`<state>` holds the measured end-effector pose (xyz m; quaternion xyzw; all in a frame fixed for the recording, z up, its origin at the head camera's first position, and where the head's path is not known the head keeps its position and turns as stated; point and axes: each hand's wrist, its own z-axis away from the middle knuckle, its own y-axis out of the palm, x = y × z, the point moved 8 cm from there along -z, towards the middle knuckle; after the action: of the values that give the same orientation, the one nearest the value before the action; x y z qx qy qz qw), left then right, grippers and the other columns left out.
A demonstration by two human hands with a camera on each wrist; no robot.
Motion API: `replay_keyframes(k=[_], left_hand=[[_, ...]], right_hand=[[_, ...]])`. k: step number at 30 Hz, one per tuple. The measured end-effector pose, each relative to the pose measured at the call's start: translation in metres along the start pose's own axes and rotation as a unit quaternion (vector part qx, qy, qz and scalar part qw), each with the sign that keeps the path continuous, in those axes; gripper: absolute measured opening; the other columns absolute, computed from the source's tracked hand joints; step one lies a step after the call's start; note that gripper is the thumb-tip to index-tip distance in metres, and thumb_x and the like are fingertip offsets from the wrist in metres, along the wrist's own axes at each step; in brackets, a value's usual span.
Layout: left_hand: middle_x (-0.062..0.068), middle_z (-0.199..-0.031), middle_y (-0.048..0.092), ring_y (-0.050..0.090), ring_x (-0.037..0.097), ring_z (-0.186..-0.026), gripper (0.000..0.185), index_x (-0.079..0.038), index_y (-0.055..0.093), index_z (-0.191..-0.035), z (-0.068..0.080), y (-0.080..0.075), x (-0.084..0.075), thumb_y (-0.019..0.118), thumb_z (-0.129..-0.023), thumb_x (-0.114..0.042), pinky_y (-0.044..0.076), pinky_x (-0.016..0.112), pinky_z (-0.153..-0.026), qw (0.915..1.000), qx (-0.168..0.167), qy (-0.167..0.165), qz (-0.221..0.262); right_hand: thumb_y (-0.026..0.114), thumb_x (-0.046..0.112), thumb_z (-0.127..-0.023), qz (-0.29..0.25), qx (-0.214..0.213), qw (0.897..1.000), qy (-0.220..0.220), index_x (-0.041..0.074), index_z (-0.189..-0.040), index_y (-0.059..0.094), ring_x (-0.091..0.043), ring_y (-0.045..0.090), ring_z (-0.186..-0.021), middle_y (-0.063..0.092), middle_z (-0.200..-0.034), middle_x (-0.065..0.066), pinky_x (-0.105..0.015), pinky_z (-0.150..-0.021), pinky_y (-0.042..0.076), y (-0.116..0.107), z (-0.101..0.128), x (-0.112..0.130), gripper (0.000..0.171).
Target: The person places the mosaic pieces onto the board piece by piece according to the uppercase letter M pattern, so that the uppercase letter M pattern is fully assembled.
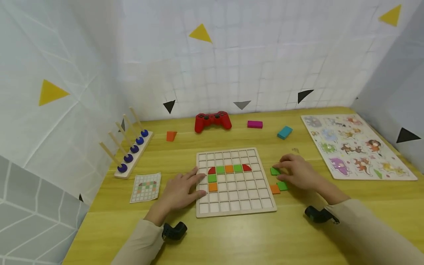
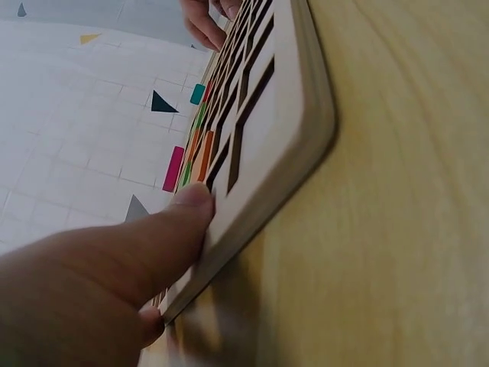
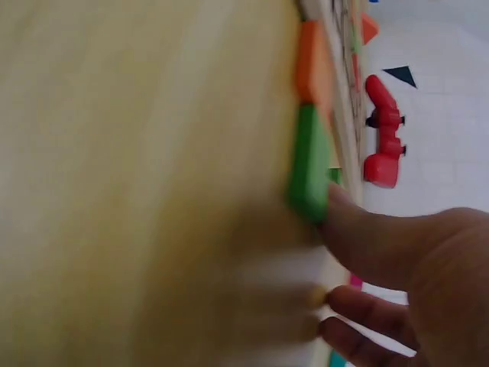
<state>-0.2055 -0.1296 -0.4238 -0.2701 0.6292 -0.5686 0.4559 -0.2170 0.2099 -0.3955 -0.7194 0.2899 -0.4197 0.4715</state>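
A wooden grid board (image 1: 232, 206) lies in the middle of the table, with red, green and orange tiles in its upper rows. My left hand (image 1: 182, 189) rests flat on the board's left edge (image 2: 252, 191), its thumb (image 2: 164, 229) pressing the rim. My right hand (image 1: 298, 171) is just right of the board, its fingers curled over a loose green tile (image 1: 274, 170). Beside it lie a second green tile (image 1: 282, 186) and an orange tile (image 1: 274, 189). In the blurred right wrist view my thumb (image 3: 359, 229) touches a green tile (image 3: 308, 164) below an orange tile (image 3: 313, 61).
A pattern card (image 1: 146, 187) lies left of the board, and a peg rack with blue beads (image 1: 130, 152) beyond it. At the back are a red gamepad (image 1: 212, 120), and orange (image 1: 170, 135), magenta (image 1: 254, 124) and teal (image 1: 284, 132) blocks. An animal puzzle (image 1: 356, 146) sits right.
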Motion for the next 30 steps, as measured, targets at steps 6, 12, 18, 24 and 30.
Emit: replay_keyframes(k=[6, 12, 18, 24, 30], left_hand=[[0.0, -0.161, 0.034, 0.055, 0.028, -0.105, 0.061, -0.032, 0.047, -0.147, 0.001, -0.003, 0.001, 0.055, -0.093, -0.059, 0.042, 0.038, -0.072, 1.0, 0.001, 0.001, 0.001], [-0.001, -0.161, 0.034, 0.055, 0.027, -0.104, 0.061, -0.032, 0.047, -0.147, 0.001, -0.002, 0.0, 0.054, -0.093, -0.06, 0.042, 0.038, -0.072, 1.0, 0.001, 0.006, 0.001], [-0.001, -0.161, 0.033, 0.054, 0.027, -0.107, 0.06, -0.033, 0.046, -0.147, 0.0, -0.001, 0.0, 0.054, -0.094, -0.06, 0.043, 0.04, -0.076, 1.0, 0.005, -0.001, 0.003], [-0.001, -0.161, 0.033, 0.054, 0.026, -0.105, 0.06, -0.033, 0.046, -0.147, -0.001, -0.002, 0.001, 0.054, -0.094, -0.059, 0.042, 0.039, -0.076, 1.0, 0.003, -0.001, -0.004], [-0.001, -0.162, 0.033, 0.053, 0.025, -0.104, 0.061, -0.033, 0.046, -0.148, 0.001, 0.0, 0.0, 0.053, -0.094, -0.06, 0.042, 0.04, -0.076, 1.0, 0.006, -0.003, 0.002]], right_hand=[[0.077, 0.013, -0.085, -0.012, 0.0, 1.0, 0.012, 0.006, -0.105, 0.074, -0.038, 0.058, -0.101, 0.063, -0.111, -0.021, -0.054, -0.083, 0.048, 0.0, -0.004, -0.004, 0.022], [0.071, 0.018, -0.09, -0.024, 0.023, 0.999, 0.036, 0.002, -0.109, 0.071, -0.043, 0.057, -0.111, 0.063, -0.119, -0.024, -0.059, -0.093, 0.046, 0.0, -0.008, 0.008, 0.025], [0.075, 0.019, -0.087, -0.04, 0.005, 0.999, 0.006, 0.003, -0.101, 0.072, -0.04, 0.06, -0.107, 0.067, -0.113, -0.02, -0.055, -0.091, 0.049, 0.001, -0.019, 0.036, 0.021], [0.077, 0.024, -0.085, -0.063, 0.023, 0.998, 0.005, 0.007, -0.098, 0.073, -0.035, 0.061, -0.107, 0.068, -0.112, -0.013, -0.053, -0.093, 0.048, 0.017, -0.033, 0.055, 0.021], [0.077, 0.02, -0.085, -0.054, 0.026, 0.998, -0.022, 0.008, -0.101, 0.074, -0.03, 0.06, -0.104, 0.066, -0.111, -0.011, -0.049, -0.09, 0.049, 0.031, -0.042, 0.073, 0.021]])
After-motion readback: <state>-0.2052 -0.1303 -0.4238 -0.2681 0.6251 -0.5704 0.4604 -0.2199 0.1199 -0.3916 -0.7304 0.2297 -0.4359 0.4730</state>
